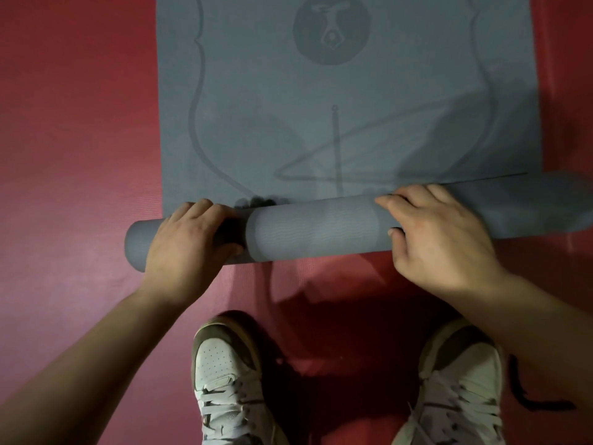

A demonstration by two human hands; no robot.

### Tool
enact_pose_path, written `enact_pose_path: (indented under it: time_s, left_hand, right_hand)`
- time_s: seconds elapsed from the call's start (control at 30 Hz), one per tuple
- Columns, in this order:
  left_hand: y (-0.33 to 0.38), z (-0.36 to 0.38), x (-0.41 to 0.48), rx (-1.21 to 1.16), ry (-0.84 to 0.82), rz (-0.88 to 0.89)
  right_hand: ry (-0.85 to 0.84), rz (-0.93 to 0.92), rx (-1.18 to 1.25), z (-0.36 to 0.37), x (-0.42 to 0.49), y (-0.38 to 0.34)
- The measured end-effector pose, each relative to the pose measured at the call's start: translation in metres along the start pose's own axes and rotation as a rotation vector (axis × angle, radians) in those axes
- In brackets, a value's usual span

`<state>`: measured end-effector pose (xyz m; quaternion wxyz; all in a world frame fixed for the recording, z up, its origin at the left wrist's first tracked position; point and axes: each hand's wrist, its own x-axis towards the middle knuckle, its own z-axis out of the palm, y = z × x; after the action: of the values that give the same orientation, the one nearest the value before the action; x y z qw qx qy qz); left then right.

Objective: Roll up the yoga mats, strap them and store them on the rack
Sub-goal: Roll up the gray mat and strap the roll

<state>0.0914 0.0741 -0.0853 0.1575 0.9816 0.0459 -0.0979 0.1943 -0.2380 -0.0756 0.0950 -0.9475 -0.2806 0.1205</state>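
Yoga mat: part-rolled, judged soft, light. Roll clasped by left hand and right hand, both curled over it. Grip best taken wide apart; unrolled part ahead of knuckles.

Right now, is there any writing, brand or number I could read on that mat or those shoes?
None can be read. The grey yoga mat bears only a round emblem with a figure and printed guide lines, no words; the shoes show no legible brand.
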Motion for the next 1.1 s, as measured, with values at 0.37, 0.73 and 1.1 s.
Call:
enact_pose_path:
  time_s: [0.37,0.73,1.1]
  left_hand:
    - [0.005,0.029,-0.016,0.200,-0.044,-0.002]
    - [0.007,0.024,-0.001,0.215,0.037,-0.014]
    - [-0.001,0.024,-0.032,0.068,-0.111,0.037]
  right_hand:
    - [-0.108,-0.028,-0.219,0.006,0.010,-0.003]
    - [-0.085,-0.067,-0.179,0.008,0.012,0.004]
    - [-0.088,-0.058,-0.063,0.024,-0.037,-0.002]
